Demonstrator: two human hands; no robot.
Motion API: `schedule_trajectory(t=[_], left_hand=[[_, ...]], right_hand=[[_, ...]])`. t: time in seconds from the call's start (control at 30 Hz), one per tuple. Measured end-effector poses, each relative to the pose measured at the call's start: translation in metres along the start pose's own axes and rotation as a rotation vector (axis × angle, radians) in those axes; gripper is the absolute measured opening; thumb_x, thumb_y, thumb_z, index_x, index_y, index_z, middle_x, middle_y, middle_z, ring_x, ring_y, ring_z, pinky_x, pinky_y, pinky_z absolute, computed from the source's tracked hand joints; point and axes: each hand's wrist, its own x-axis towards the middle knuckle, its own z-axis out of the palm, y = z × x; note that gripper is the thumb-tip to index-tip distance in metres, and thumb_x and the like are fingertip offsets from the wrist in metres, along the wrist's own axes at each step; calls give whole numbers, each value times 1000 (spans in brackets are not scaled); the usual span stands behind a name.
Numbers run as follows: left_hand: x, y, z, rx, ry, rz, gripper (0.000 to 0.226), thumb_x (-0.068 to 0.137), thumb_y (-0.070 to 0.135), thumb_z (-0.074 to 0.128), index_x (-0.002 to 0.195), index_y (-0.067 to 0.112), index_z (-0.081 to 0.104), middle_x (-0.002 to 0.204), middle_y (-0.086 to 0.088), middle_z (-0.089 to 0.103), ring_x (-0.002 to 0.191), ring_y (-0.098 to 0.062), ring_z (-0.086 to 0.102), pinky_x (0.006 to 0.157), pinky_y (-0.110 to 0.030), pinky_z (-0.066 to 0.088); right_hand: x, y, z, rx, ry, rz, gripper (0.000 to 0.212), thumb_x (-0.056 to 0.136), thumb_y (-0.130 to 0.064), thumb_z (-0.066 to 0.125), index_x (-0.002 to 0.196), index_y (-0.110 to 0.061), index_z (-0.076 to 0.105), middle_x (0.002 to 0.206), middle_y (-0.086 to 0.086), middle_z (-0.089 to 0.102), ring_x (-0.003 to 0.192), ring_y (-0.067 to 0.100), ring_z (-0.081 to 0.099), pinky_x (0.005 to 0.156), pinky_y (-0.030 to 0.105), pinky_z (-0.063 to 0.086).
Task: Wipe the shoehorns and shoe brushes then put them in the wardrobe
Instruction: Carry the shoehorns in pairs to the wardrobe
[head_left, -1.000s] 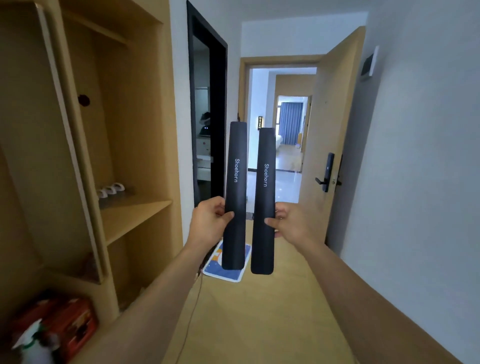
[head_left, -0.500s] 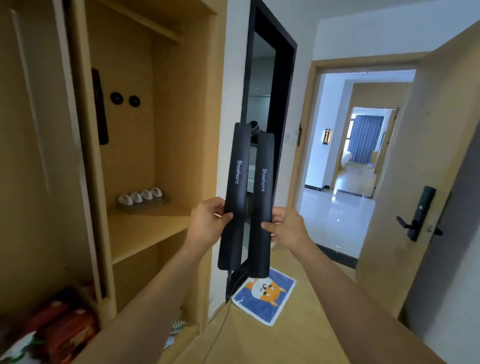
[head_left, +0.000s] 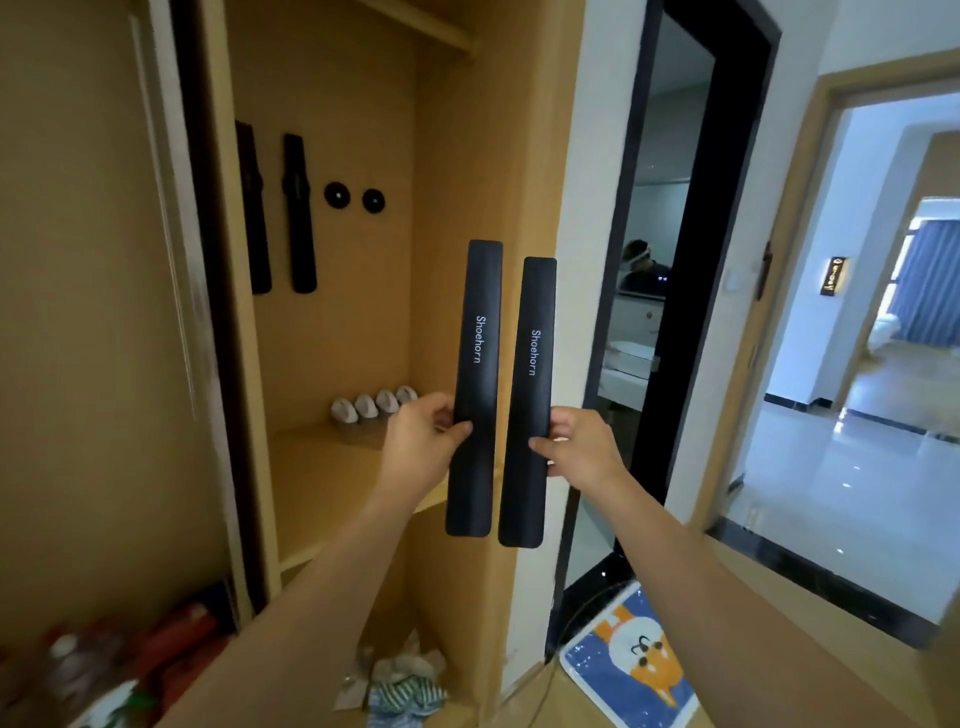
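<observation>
Two upright shoehorns, one (head_left: 475, 384) pinched by the left hand (head_left: 423, 447) and one (head_left: 527, 400) by the right hand (head_left: 582, 449), are now brought before the open wardrobe (head_left: 332, 467); two round mounts (head_left: 355, 197) up-left are judged their destination.

A cartoon-dog floor mat (head_left: 631, 662) by the dark-framed mirror (head_left: 670, 291) (crumpled cloths (head_left: 402, 680) lie nearby)
</observation>
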Motion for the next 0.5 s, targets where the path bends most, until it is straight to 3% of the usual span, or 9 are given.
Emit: schedule_trajectory(t=[0.17, 0.3, 0.5], left_hand=[[85, -40, 4, 10, 46, -15, 11, 88, 18, 70, 84, 26, 63, 84, 7, 68, 82, -9, 67, 73, -43, 60], [154, -67, -3, 57, 51, 29, 5, 87, 20, 70, 89, 21, 65, 86, 6, 68, 82, -10, 66, 74, -41, 60], [215, -118, -15, 70, 86, -11, 8, 88, 20, 68, 89, 27, 64, 88, 9, 68, 83, -7, 66, 72, -30, 57]], right_hand=[[91, 9, 25, 2, -3, -15, 25, 90, -7, 69, 97, -31, 65, 86, -17, 68, 81, 3, 66, 60, 19, 56], [166, 13, 53, 53, -18, -34, 24, 92, -7, 67, 102, -29, 66, 94, -11, 70, 92, 10, 67, 79, 29, 58], [245, 29, 99, 84, -91, -20, 28, 92, -3, 65, 95, -31, 68, 95, -9, 74, 91, 10, 69, 77, 31, 59]])
